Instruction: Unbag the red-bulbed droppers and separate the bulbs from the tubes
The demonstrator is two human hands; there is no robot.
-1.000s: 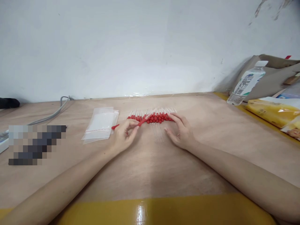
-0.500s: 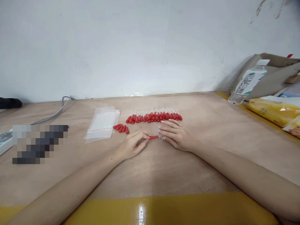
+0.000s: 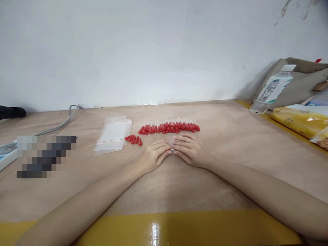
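Observation:
My left hand (image 3: 155, 158) is closed round a red rubber dropper bulb (image 3: 169, 149), which is mostly hidden by the fingers. Facing it, my right hand (image 3: 191, 150) pinches a thin clear dropper tube (image 3: 172, 150) that lines up with the bulb. How far the tube sits inside the bulb is hidden. Just beyond the fingertips lie several loose clear tubes (image 3: 170, 138). Behind them is a row of droppers (image 3: 174, 127), red bulbs toward me and clear tips toward the wall. Several loose red bulbs (image 3: 133, 139) rest left of my hands.
Clear zip bags (image 3: 112, 134) lie to the left. Farther left are a grey cable (image 3: 57, 127), a white power strip (image 3: 9, 155) and a blurred dark object (image 3: 48, 157). A bottle (image 3: 273, 89), a grey bag (image 3: 304, 83) and yellow packets (image 3: 294, 119) stand at the right.
My left hand has moved right toward my right hand, and its fingers now cover most of the red bulb. Fingertips of both hands are nearly together around bulb and tube.

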